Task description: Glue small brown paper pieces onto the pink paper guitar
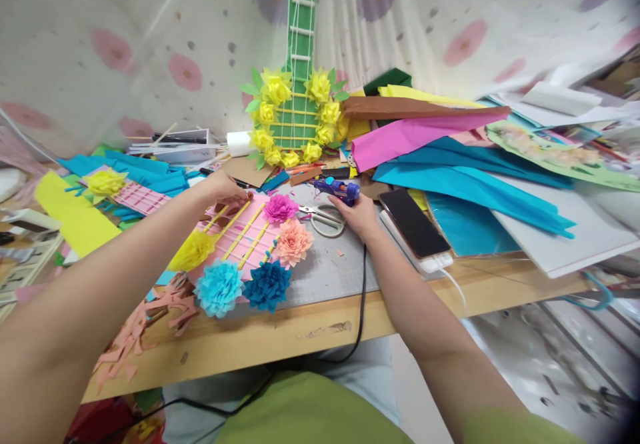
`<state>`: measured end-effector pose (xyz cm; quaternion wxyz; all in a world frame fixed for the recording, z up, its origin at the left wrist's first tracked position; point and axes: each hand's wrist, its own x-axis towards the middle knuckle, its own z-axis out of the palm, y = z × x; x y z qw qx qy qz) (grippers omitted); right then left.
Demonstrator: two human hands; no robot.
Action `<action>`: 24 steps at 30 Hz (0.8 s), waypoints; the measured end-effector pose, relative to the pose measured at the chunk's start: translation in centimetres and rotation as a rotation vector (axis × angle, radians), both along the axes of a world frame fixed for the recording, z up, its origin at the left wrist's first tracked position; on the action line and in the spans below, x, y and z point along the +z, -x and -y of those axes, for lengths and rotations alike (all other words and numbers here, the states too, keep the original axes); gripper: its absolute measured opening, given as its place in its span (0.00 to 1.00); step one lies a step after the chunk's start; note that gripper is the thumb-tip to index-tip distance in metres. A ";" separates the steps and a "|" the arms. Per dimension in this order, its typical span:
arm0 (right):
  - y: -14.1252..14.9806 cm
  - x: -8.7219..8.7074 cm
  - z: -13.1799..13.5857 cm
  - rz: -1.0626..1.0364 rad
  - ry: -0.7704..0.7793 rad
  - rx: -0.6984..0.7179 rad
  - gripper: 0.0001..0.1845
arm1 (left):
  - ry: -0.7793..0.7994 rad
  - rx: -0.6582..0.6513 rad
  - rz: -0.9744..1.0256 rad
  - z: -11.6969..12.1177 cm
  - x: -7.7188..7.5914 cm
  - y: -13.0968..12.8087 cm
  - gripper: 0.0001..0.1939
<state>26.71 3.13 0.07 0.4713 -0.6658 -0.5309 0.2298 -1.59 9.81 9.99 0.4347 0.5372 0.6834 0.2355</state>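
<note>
My right hand (361,216) is wrapped round a blue hot glue gun (345,192), its nozzle toward the left and its black cord trailing over the table edge. At the far edge of a pink paper guitar (240,231), my left hand (227,189) has its fingers pinched together near a small brownish bit; what they hold is too small to name. Yellow strips cross the guitar body. Round its rim sit paper flowers: magenta (281,209), peach (294,243), dark blue (268,285), light blue (219,288) and yellow (193,249). Scissors (326,221) lie beside the glue gun.
A green paper guitar (299,124) ringed with yellow flowers stands at the back. A phone (414,221) lies on a white power bank at right, near stacked coloured paper (470,177). Peach paper scraps (173,307) hang over the front edge. A white box (187,147) stands back left.
</note>
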 end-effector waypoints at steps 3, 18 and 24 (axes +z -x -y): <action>0.0 0.0 0.0 0.007 -0.007 0.004 0.24 | 0.032 -0.006 -0.133 0.0 0.0 -0.2 0.22; 0.1 0.4 0.2 0.021 0.011 -0.008 0.25 | 0.081 -0.060 0.103 -0.3 0.1 0.6 0.21; 0.1 0.3 0.2 0.031 -0.002 -0.002 0.23 | 0.066 -0.087 -0.004 -0.5 -0.3 1.2 0.17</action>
